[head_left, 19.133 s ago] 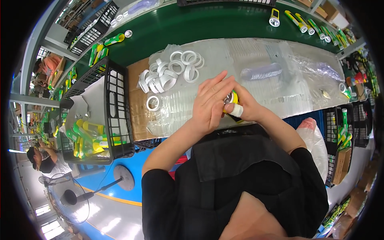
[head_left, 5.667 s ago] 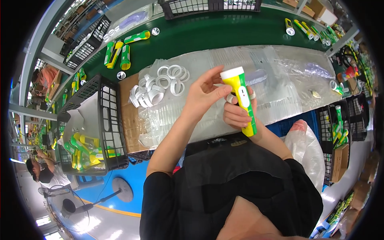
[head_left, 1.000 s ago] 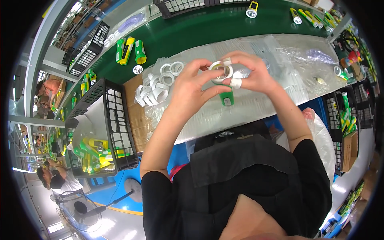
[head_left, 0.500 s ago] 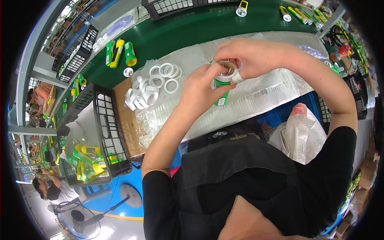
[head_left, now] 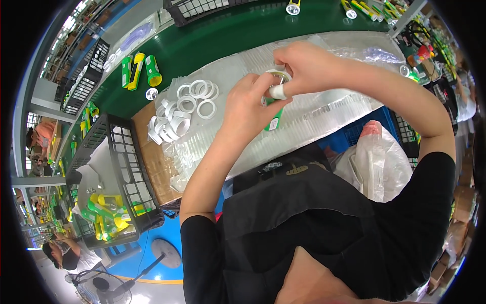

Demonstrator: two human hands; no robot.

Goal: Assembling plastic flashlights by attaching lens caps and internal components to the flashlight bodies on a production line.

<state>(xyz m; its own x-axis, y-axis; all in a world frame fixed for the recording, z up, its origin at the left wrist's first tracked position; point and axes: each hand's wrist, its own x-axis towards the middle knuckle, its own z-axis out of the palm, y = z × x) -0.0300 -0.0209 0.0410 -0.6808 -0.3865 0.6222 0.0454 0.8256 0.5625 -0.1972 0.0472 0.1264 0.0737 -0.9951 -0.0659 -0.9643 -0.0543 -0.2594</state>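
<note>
A green flashlight body (head_left: 274, 121) stands upright above the plastic-covered bench, with my left hand (head_left: 244, 107) closed around its upper part. Over its top end sits a white ring (head_left: 286, 76), mostly hidden by fingers. My right hand (head_left: 310, 70) is closed on this ring from the far right side, and one of its fingers wears a white wrap (head_left: 277, 91). Inside the ring something shiny shows, too covered to name. Left of my hands lies a loose pile of white rings (head_left: 206, 109) on the plastic sheet.
A black crate (head_left: 132, 175) holding green and yellow flashlights (head_left: 109, 215) stands at the left. Beyond the bench runs a green conveyor belt (head_left: 228, 43) carrying several flashlights (head_left: 135, 71). A white plastic bag (head_left: 377, 164) lies at my right, beside a blue crate (head_left: 354, 133).
My right hand has turned over the top of the flashlight, its wrapped finger moving left across the near side of the ring. The whole view has shifted slightly.
</note>
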